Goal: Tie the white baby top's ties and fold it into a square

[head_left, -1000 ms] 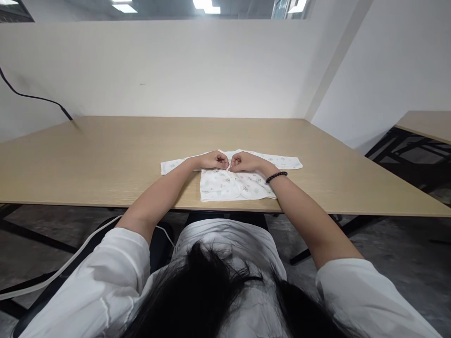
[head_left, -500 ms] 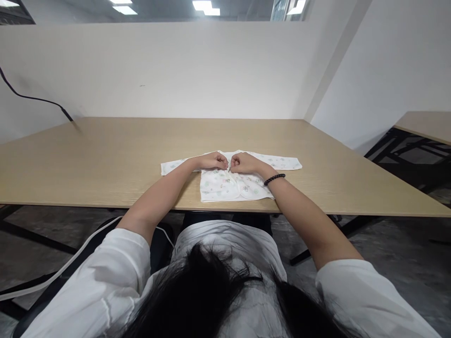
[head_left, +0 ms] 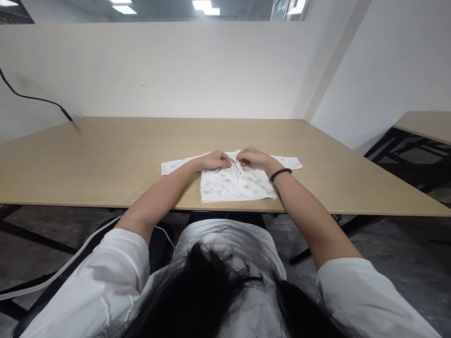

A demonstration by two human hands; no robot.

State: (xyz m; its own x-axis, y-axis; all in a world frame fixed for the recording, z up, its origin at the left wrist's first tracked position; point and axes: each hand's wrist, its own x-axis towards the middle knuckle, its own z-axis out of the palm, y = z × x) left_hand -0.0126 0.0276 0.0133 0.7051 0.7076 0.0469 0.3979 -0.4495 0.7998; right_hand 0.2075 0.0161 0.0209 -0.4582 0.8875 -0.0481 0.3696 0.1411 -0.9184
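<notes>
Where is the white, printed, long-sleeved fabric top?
In the head view, the top lies mid-picture near the wood-coloured tabletop's front edge, under the left hand and right hand.

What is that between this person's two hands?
In the head view, part of a small white printed shirt, including its front edge, lies between the left hand and the right hand.

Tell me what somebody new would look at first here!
Probably the small white shirt, dotted with little prints, lying with its sleeves out near the front edge of the table. Next, the left hand and right hand, close together at its upper front. Then the dark bracelet around the right wrist.
</notes>
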